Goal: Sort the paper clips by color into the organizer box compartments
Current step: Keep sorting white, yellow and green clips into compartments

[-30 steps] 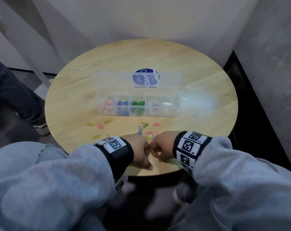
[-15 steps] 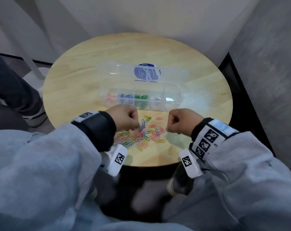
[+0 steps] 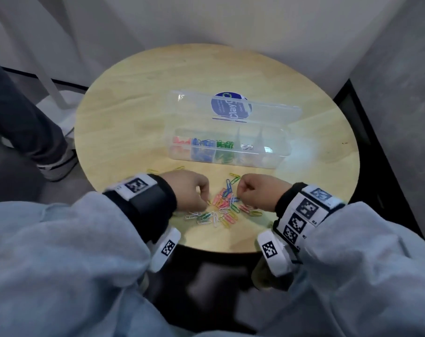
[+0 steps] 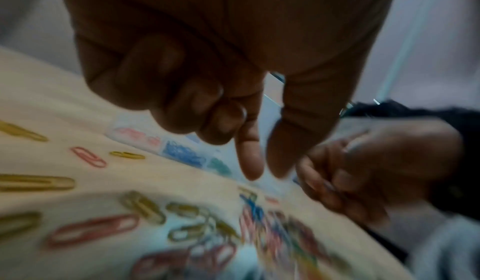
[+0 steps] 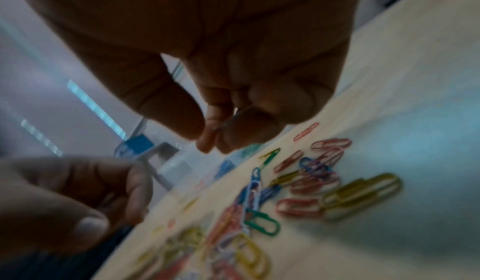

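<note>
Both hands have dropped lower over the paper clips near the table edge. Left hand curls empty; right hand pinches a pale clip. Carry it to the box, matching its color.

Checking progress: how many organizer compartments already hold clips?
4, left to right in the organizer box: red clips, blue clips, green clips, white clips. The rightmost compartment looks empty, though glare may hide some.
</note>
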Available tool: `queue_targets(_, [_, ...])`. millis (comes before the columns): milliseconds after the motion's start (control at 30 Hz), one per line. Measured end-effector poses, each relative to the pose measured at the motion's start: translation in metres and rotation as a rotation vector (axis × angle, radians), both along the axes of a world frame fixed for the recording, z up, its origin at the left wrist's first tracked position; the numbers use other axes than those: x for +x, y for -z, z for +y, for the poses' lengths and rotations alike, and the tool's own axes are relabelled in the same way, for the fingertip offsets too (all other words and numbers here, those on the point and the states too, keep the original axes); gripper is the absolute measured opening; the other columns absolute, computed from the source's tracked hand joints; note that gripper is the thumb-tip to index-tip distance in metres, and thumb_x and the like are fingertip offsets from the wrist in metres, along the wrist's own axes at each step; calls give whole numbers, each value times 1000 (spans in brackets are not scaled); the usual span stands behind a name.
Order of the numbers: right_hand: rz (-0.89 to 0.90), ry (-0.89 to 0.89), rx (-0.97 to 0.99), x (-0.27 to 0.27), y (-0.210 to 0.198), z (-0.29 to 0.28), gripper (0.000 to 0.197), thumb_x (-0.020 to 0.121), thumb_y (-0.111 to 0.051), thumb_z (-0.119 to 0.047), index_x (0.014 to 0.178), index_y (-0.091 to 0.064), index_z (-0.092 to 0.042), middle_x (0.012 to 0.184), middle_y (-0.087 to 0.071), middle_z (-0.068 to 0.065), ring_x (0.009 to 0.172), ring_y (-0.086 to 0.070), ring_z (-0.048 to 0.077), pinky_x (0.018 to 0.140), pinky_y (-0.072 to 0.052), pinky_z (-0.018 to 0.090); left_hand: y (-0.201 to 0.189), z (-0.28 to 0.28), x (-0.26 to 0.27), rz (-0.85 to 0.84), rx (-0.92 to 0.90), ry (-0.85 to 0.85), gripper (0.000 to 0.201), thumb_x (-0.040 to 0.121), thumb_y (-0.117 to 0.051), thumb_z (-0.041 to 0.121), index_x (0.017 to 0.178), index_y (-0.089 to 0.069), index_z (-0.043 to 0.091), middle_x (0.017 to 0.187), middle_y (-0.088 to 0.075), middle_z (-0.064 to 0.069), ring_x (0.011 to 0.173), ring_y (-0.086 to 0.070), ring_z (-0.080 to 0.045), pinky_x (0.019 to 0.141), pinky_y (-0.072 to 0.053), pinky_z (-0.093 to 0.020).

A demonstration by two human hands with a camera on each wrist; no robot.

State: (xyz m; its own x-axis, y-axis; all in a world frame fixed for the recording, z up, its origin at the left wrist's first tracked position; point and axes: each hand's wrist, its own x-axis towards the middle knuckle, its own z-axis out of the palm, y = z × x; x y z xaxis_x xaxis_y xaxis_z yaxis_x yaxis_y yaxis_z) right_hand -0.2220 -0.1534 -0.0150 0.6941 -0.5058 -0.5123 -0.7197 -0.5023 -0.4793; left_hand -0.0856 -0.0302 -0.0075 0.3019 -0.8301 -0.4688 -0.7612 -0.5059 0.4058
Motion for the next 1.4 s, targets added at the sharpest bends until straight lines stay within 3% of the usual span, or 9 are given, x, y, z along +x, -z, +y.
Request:
queue_targets(167, [114, -89, -185, 8, 7, -6, 20, 78, -62, -12, 85, -53, -29, 65, -37, -13, 63, -44, 10, 52, -35, 23, 21, -8, -9, -95, 69, 132, 20, 71, -67, 30, 80, -49, 34, 70, -48, 10, 77, -53, -18, 64, -38, -26])
queue_targets(300, [139, -226, -219, 15, 13, -5, 32, 78, -62, -10, 102, -58, -31, 73, -36, -13, 81, -49, 19, 72, -46, 30, 24, -12, -15, -120, 91, 208, 20, 75, -64, 24, 86, -51, 33, 69, -46, 9, 77, -50, -17, 64, -37, -27])
queue_targets(500, [195, -296, -273, 17, 21, -10, 18, 79, -59, -9, 83, -51, -25, 69, -41, -11, 84, -51, 22, 72, -44, 28, 27, -15, -17, -130, 73, 198, 16, 78, -62, 18, 84, -53, 30, 69, -47, 9, 76, -47, -15, 52, -29, -23])
queue_targets(667, [123, -221, -253, 10, 20, -14, 8, 85, -56, -17, 79, -53, -21, 71, -49, -6, 81, -49, 19, 69, -37, 24, 30, -15, -14, -99, 56, 167, 11, 79, -64, 20, 81, -56, 27, 70, -50, 10, 76, -48, -14, 51, -28, -18])
queue_targets(900, [-40, 46, -64, 5, 6, -20, 24, 81, -50, -7, 62, -40, -17, 63, -55, 0, 61, -52, 20, 61, -46, 27, 29, -15, -13, -23, 58, 131, 7, 81, -61, 19, 77, -58, 24, 72, -57, 7, 71, -52, -15, 60, -38, -23])
queue_targets(1000, [-141, 202, 157, 8, 7, -18, 22, 84, -43, 2, 69, -43, -14, 67, -61, 7, 54, -56, 18, 54, -50, 28, 17, -17, -3, 140, -28, 16, 15, 79, -69, 22, 69, -57, 24, 61, -52, 9, 58, -46, -8, 55, -36, -22])
queue_targets(1167, [-194, 276, 425, 17, 7, -13, 29, 87, -37, 4, 76, -52, -18, 63, -53, 2, 46, -48, 12, 43, -36, 21, -1, -16, 18, 735, -220, -352, 27, 85, -61, 2, 65, -50, 16, 58, -54, 2, 43, -48, -1, 44, -39, -12])
queue_targets(1300, [-38, -129, 98, 15, 4, 0, 17, 83, -61, -17, 73, -56, -28, 57, -47, -11, 48, -43, 5, 51, -36, 22, -4, -11, 29, 948, -285, -555, 29, 88, -52, -3, 66, -45, 14, 46, -57, 1, 37, -48, -5, 37, -38, -13])
queue_targets(1400, [65, -306, -56, 15, 8, 8, 15, 77, -68, -23, 88, -58, -28, 64, -40, -14, 59, -42, 3, 56, -35, 21, -3, -8, 34, 945, -290, -637, 26, 89, -48, -5, 71, -48, 14, 47, -56, -1, 35, -49, -6, 35, -39, -12])
